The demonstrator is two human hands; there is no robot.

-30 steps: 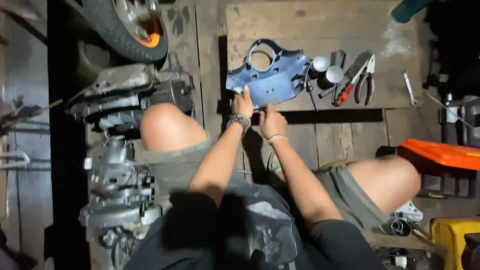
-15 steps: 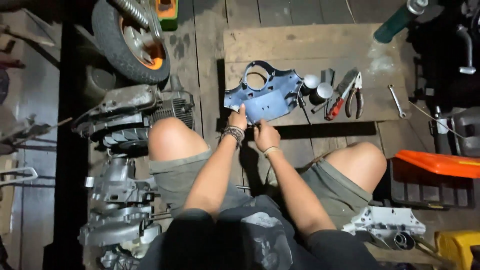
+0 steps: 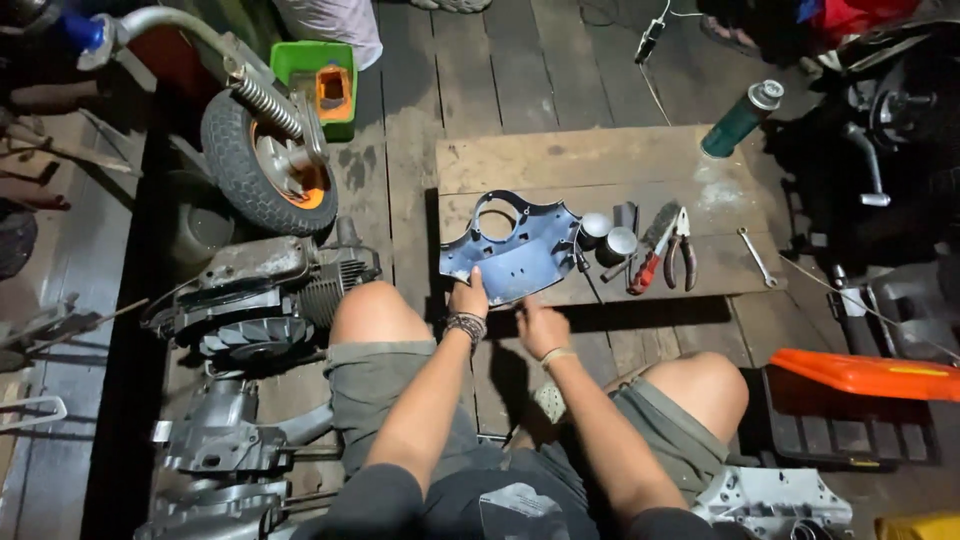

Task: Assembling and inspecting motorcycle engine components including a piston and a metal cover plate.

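While the left hand (image 3: 468, 298) pinches the near edge of the blue cut-out metal cover plate (image 3: 512, 252) lying on the wooden board surface (image 3: 560, 160), the right hand (image 3: 541, 327) hovers just near it, loosely curled, its grip holding nothing, left of red-handled pliers (image 3: 667, 255).

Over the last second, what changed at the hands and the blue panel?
The right hand has drawn back off the blue panel toward the body and now hovers at the board's near edge. The left hand still holds the panel's near edge. The panel, two metal cups and pliers lie as before; only the camera view shifted.
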